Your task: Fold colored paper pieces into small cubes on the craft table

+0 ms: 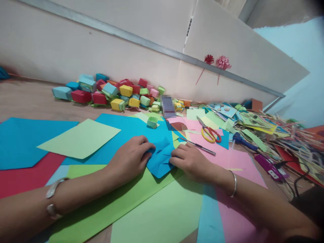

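A creased piece of blue paper (159, 162) lies between my two hands, with folds and what look like slits in it. My left hand (134, 153) pinches its left edge between thumb and fingers. On the opposite edge, the curled fingers of my right hand (188, 160) grip the paper too. Just beyond my right hand rests a slim craft knife (198, 146). Scissors (211, 133) with red and yellow handles lie behind it. A small light green paper box (152, 122) sits on a large blue sheet (108, 123) past my left hand.
Coloured sheets, including a pale green one (81, 138), overlap across the surface. Folded paper boxes (111, 91) are heaped along the wall. At right are a blue glue gun (244, 141), a purple power strip (272, 167) with cables, and a pile of sticks and paper scraps (291, 135).
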Demonstrator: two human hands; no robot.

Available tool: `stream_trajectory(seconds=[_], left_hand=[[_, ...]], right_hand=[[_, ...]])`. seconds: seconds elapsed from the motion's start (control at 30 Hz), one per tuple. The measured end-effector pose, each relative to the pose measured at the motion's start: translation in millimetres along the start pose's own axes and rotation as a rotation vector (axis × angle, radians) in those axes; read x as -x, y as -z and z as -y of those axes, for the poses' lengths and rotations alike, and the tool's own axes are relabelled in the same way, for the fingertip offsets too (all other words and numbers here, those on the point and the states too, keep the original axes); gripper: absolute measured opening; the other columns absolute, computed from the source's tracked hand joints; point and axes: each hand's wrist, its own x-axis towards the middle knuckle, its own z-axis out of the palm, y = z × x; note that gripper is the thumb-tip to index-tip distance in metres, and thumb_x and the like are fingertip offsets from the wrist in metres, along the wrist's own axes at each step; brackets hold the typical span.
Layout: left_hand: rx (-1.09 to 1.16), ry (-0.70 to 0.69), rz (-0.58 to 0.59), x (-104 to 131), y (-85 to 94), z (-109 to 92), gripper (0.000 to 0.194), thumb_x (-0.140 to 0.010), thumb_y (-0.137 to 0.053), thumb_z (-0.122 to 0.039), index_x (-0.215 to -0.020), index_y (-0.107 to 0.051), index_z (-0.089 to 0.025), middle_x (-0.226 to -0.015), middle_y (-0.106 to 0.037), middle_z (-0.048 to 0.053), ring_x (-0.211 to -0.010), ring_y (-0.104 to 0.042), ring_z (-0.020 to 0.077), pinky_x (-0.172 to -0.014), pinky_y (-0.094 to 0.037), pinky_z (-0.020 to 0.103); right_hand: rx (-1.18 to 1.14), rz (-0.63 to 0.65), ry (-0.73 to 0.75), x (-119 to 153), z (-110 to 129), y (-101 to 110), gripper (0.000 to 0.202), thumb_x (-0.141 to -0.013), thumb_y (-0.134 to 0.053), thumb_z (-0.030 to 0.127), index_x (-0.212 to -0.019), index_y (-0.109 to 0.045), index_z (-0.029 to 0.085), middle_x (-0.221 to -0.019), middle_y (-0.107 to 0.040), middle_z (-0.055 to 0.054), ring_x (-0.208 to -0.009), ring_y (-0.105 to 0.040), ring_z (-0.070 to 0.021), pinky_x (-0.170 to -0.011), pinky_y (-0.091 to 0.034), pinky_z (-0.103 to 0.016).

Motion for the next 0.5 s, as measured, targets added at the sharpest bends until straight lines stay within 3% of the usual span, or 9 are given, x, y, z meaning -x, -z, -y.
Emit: stream_trajectory(seconds=[0.07,0.2,0.33,0.4,0.5], left_hand=[[-0.114,-0.075,-0.065,0.8,-2.2,2.2,0.032,-0.091,-0.046,-0.022,-0.101,-0.076,-0.017,-0.109,-0.067,0.017,-0.099,-0.061,0.0345,-0.081,-0.052,0.048],[-0.211,-0.277,-0.184,2.9,-0.4,0.5,0.038,-0.087,-0.042,-0.007,-0.098,-0.076,-0.017,-0.107,-0.068,0.015,-0.098,-0.06,0.0317,-0.081,-0.053,0.046],[-0.268,-0.356,-0.246,5.0,3.6,-4.6,0.036,-0.087,-0.043,-0.007,-0.1,-0.076,-0.016,-0.103,-0.07,0.016,-0.093,-0.061,0.0316,-0.074,-0.053,0.046],[-0.291,-0.351,-0.219,5.5,3.6,-5.7,0.035,-0.086,-0.044,-0.007,-0.098,-0.076,-0.015,-0.108,-0.07,0.017,-0.096,-0.062,0.0333,-0.075,-0.054,0.047],[-0.256,-0.282,-0.079,5.3,2.1,-5.7,0.036,-0.086,-0.042,-0.006,-0.096,-0.075,-0.014,-0.111,-0.07,0.017,-0.095,-0.064,0.0304,-0.076,-0.055,0.042]], right_hand=[[-0.019,0.041,-0.006,1.0,1.0,1.0,0.016,-0.094,-0.052,0.01,-0.092,-0.067,0.016,-0.092,-0.065,-0.007,-0.083,-0.047,-0.0191,-0.069,-0.03,-0.033],[-0.043,-0.013,-0.044,1.8,1.9,-0.9,0.023,-0.097,-0.048,0.012,-0.087,-0.068,0.017,-0.092,-0.064,-0.007,-0.08,-0.046,-0.0187,-0.069,-0.032,-0.032],[-0.069,0.005,-0.065,2.0,1.4,-1.1,0.023,-0.098,-0.048,0.014,-0.088,-0.069,0.018,-0.096,-0.064,-0.008,-0.08,-0.046,-0.0186,-0.071,-0.034,-0.032],[-0.074,0.059,-0.065,2.3,2.3,0.1,0.02,-0.097,-0.05,0.013,-0.09,-0.068,0.017,-0.096,-0.065,-0.008,-0.081,-0.048,-0.0185,-0.072,-0.034,-0.032],[-0.047,0.129,-0.058,1.9,6.9,3.8,0.014,-0.099,-0.054,0.019,-0.096,-0.068,0.016,-0.089,-0.065,-0.007,-0.079,-0.051,-0.018,-0.07,-0.031,-0.033]])
